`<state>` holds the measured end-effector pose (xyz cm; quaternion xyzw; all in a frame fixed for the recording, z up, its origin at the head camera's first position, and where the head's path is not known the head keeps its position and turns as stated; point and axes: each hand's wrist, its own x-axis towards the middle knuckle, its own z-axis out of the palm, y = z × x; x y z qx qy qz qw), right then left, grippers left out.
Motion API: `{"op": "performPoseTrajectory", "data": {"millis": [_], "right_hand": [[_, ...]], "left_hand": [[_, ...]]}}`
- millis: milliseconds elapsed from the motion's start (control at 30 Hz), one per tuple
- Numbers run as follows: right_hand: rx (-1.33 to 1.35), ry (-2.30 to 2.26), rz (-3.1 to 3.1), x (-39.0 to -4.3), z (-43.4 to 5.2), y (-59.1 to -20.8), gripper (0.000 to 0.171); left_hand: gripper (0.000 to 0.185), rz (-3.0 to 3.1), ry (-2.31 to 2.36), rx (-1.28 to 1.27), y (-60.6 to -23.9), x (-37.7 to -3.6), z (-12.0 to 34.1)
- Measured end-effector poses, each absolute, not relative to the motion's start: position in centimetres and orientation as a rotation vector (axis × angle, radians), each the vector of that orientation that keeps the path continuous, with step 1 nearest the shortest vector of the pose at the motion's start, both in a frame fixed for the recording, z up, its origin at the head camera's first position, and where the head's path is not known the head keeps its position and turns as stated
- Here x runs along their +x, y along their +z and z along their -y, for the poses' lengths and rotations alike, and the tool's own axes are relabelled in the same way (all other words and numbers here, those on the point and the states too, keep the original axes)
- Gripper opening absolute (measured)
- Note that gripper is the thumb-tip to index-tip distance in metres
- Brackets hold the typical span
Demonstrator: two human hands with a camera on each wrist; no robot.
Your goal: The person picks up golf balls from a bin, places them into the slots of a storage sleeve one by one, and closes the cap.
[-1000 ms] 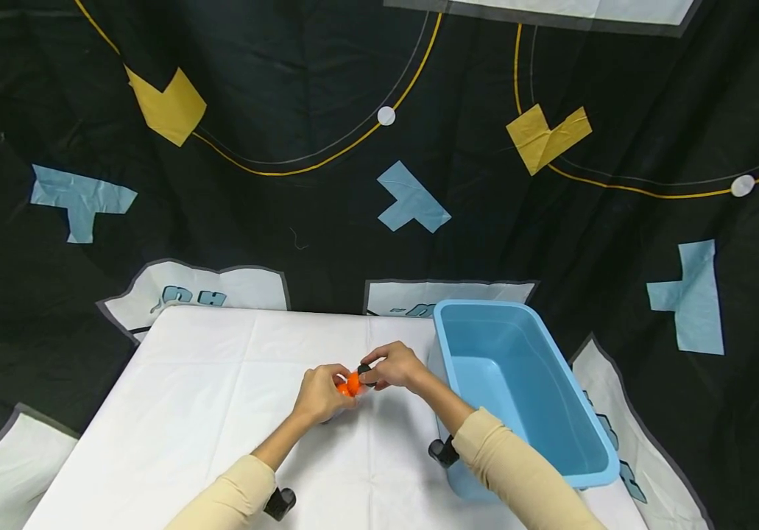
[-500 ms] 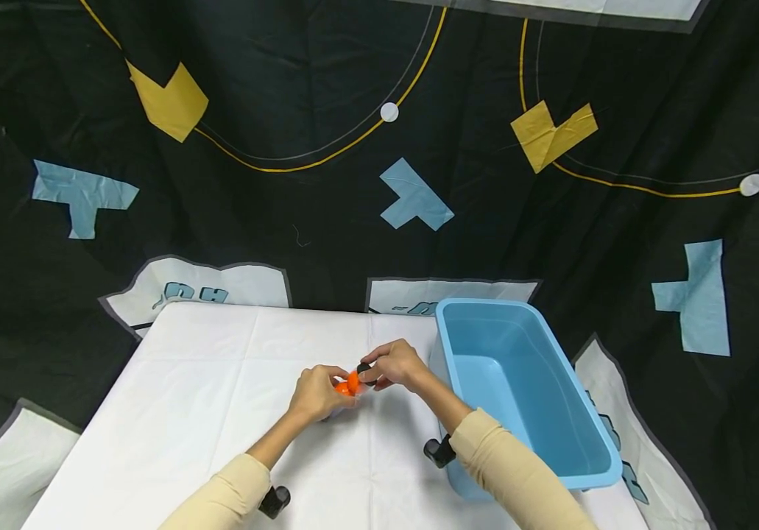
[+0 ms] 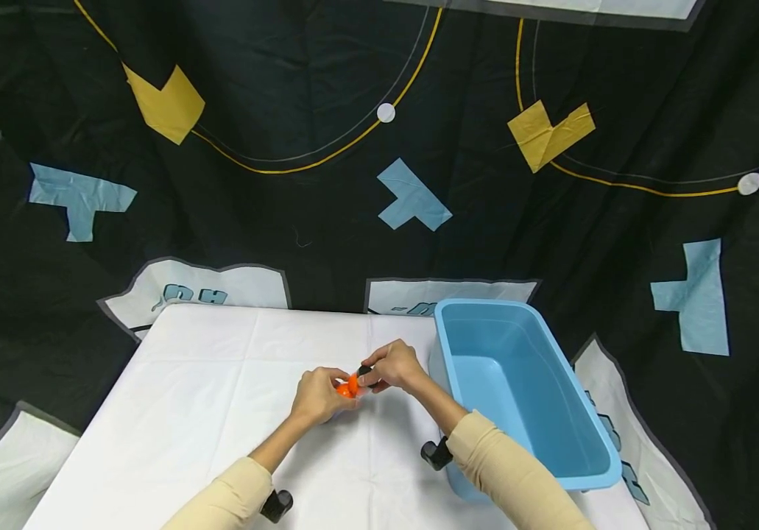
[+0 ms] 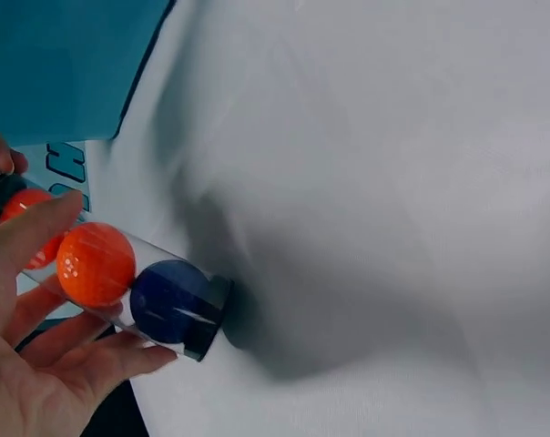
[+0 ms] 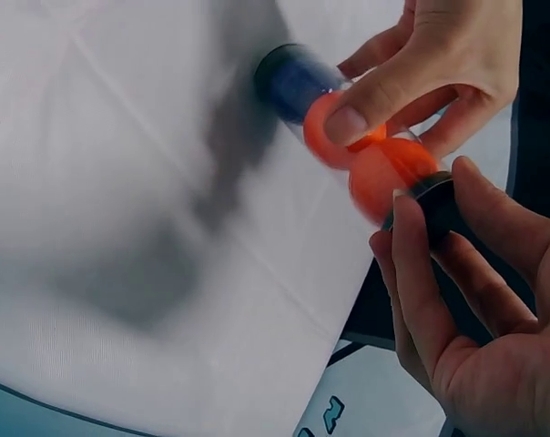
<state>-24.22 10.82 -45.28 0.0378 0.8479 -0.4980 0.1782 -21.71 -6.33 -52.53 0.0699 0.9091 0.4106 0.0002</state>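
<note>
This looks like a staged recording set, not a home or shop: a black printed fabric backdrop with yellow lines, white dots and blue and gold shapes hangs behind a counter under a creased white cloth, bearing one plain light-blue plastic tub.

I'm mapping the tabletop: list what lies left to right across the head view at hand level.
Left hand → clear tube of balls → right hand → blue bin, all on or above the white table.
</note>
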Motion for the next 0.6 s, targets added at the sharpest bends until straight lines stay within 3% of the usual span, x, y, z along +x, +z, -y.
{"op": "performPoseTrajectory", "data": {"millis": [600], "right_hand": [[0.074, -1.353, -2.440, -24.53, -9.80, -45.14, 0.028]], "left_hand": [[0.041, -2.850, 1.352, 0.180, -52.76, -21.76, 6.80]]}}
